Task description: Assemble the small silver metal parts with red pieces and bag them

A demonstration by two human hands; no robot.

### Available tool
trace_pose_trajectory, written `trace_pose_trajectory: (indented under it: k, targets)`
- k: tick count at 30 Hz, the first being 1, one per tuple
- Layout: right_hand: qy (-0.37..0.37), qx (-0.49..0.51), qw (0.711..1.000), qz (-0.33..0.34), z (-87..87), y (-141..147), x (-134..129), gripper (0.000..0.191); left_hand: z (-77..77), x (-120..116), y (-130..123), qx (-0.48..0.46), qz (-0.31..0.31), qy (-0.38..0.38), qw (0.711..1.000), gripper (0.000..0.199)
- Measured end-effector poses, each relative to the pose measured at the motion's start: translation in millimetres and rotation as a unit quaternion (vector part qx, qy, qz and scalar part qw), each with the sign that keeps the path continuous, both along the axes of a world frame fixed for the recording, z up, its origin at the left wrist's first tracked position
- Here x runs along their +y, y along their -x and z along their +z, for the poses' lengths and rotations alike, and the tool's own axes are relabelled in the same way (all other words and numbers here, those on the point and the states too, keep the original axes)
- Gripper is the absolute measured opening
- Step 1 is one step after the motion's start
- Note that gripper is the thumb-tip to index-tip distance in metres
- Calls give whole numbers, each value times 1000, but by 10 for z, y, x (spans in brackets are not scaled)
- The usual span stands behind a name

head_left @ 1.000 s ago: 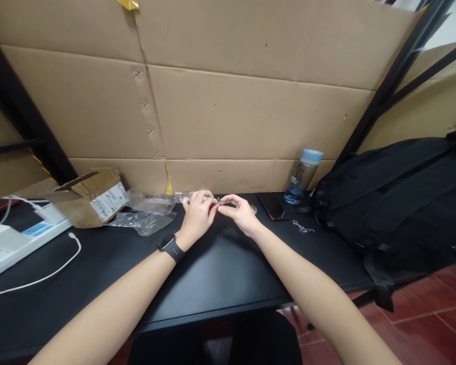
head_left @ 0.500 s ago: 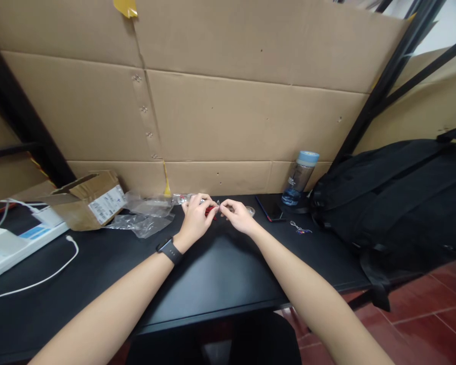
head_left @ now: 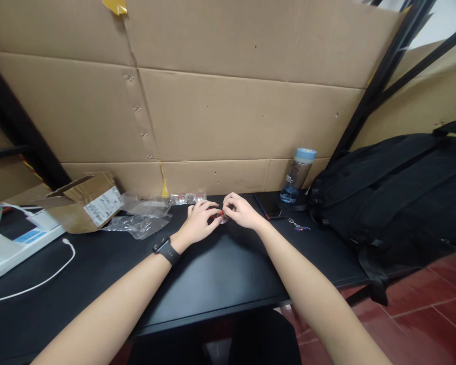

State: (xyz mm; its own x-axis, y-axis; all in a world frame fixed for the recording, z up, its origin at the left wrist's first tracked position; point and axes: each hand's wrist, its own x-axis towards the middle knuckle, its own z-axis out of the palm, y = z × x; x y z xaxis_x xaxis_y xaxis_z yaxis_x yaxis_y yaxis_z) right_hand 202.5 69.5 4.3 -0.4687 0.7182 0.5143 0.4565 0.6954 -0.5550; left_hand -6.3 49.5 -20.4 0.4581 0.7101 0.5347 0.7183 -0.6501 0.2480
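The bare right hand [head_left: 243,211] pinches a small red object [head_left: 222,213] in narrowed fingers near the back of the flat black desk [head_left: 216,284]; whether the bare left hand [head_left: 198,223] beside it grips too, I can't tell.

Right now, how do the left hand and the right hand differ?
The left hand has a black watch on its wrist; the right hand has a bare wrist. The left hand is nearer the clear plastic bag; the right hand is nearer the phone. Both are ungloved, with fingers bent at a small red item, mostly hidden, so the grip on it is unclear.
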Motion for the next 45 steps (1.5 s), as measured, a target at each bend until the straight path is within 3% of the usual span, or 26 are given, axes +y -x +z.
trace_pose_trajectory:
  k: [7, 10, 12, 16, 18, 23, 34, 37, 40, 45]
  targets:
    - [78, -107, 991, 24, 14, -139, 20, 7, -15, 5, -9, 27, -56, 59, 996, 17]
    - [81, -119, 989, 15, 23, -237, 58, 9, -11, 42, 49, 31, -42, 50, 997, 18]
    - [62, -133, 988, -36, 20, -332, 104, 10, -19, 88, 117, 37, -15, 28, 999, 21]
    - [43, -217, 959, -177, -32, -544, 214, 42, -79, 192, 227, 64, 7, -4, 998, 21]
    - [67, -246, 945, -204, -67, -620, 253, 48, -118, 235, 239, 65, 9, -10, 998, 18]
    - [99, -239, 943, -208, -126, -684, 291, 41, -183, 301, 210, 51, 20, -4, 998, 12]
    - [99, -200, 950, -218, -107, -755, 307, 54, -146, 256, 131, 16, 25, 5, 1000, 16]
    - [83, -129, 972, -177, -72, -713, 282, 52, -68, 208, 93, -31, 37, 6, 999, 13]
    - [90, -17, 991, -93, -42, -570, 236, 52, 16, 142, 66, -69, 50, 6, 996, 9]
    - [153, 136, 978, 33, -8, -201, 95, 55, 94, 101, 58, -148, 56, 38, 987, 14]
